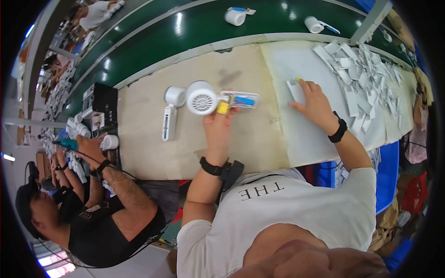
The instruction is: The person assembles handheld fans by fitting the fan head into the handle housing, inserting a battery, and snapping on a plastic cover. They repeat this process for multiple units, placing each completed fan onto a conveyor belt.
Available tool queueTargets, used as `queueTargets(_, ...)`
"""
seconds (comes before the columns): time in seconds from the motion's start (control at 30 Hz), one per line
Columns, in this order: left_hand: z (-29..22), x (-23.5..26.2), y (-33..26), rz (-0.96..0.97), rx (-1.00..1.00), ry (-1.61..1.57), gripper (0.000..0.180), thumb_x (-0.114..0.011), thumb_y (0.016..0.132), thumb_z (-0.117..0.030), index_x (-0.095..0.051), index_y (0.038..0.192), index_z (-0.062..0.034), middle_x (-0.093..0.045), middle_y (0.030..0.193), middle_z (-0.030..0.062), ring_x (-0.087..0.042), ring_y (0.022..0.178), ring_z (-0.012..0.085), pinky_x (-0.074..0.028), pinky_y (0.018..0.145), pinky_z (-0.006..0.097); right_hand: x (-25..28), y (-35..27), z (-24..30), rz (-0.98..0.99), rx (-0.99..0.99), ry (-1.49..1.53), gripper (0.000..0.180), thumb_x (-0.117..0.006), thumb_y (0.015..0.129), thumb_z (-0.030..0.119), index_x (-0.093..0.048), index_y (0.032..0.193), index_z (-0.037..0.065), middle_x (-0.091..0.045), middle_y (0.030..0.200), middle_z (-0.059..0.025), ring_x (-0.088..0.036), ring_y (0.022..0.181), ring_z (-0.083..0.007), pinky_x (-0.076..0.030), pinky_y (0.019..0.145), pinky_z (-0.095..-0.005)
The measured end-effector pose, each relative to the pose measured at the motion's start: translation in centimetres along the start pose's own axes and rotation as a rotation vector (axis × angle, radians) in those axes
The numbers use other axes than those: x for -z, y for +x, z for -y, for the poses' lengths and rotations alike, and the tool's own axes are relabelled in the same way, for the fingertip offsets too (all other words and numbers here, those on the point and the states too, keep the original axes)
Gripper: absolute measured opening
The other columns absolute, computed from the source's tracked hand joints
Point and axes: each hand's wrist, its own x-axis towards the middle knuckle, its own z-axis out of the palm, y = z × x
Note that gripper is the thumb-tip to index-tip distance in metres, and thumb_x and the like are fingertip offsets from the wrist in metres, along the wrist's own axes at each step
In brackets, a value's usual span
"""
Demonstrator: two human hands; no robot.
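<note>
My left hand (217, 127) is closed on a white handheld fan (202, 98) above the table. Its round grille faces up, and its opened handle points right, with a blue battery (244, 101) showing inside. A yellow covering (223, 108) sits at that hand's thumb tip. My right hand (316, 104) has its thumb and fingers around a white plastic cover piece (295, 91) on the pale sheet; one fingertip has a yellow covering too. A second white fan (174, 96) lies left of the held one, its closed handle toward me.
Loose white plastic covers (359, 81) lie heaped at the table's right. Beyond the table, a green conveyor belt (194, 28) carries fan units (235, 17). At left a co-worker (116, 208) holds a teal power tool (69, 143) near a black box (104, 104). A blue bin (388, 176) stands below the right edge.
</note>
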Motion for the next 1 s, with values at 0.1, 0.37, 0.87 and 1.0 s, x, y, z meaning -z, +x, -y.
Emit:
queueTargets(0.1, 0.5, -1.1, -0.4, 0.025, -0.025, -0.044, 0.032, -0.051, 0.089, -0.007, -0.048, 0.121, -0.0007, -0.05, 0.124, 0.0166, -0.054, 0.106, 0.0209, -0.05, 0.079, 0.032, -0.4, 1.4, 0.0, 0.106, -0.08, 0.138, 0.055, -0.066, 0.072, 0.014, -0.044, 0.121, 0.002, -0.053, 0.106, -0.0175, -0.05, 0.099, -0.0329, -0.042, 0.086, -0.0362)
queueTargets(0.37, 0.5, -1.6, -1.1, -0.013, -0.03, -0.07, 0.034, -0.05, 0.09, -0.007, -0.044, 0.123, 0.0004, -0.049, 0.124, 0.0168, -0.051, 0.11, 0.0226, -0.048, 0.085, 0.033, 2.2, 1.5, 8.2, -0.001, 0.544, 0.327, 0.057, -0.067, 0.067, 0.007, -0.045, 0.12, 0.002, -0.049, 0.12, -0.0176, -0.047, 0.113, -0.0335, -0.041, 0.092, -0.0386)
queueTargets(0.87, -0.2, -1.5, -1.9, 0.025, -0.139, -0.016, 0.039, -0.049, 0.088, -0.008, -0.042, 0.125, 0.0022, -0.049, 0.125, 0.0198, -0.048, 0.116, 0.0259, -0.039, 0.098, 0.036, 2.5, 2.7, 10.6, 0.113, 0.713, 0.528, 0.06, -0.066, 0.064, 0.003, -0.045, 0.12, 0.006, -0.048, 0.127, -0.0101, -0.037, 0.125, -0.0343, -0.039, 0.098, -0.0419)
queueTargets(1.0, 0.0, -1.3, -2.1, 0.05, -0.152, 0.05, 0.041, -0.05, 0.086, -0.005, -0.041, 0.125, 0.0036, -0.048, 0.125, 0.0203, -0.047, 0.117, 0.0266, -0.038, 0.099, 0.036, 2.4, 2.7, 10.3, 0.136, 0.717, 0.575, 0.059, -0.066, 0.064, 0.004, -0.045, 0.119, 0.006, -0.049, 0.125, -0.0115, -0.039, 0.123, -0.0347, -0.039, 0.098, -0.0422)
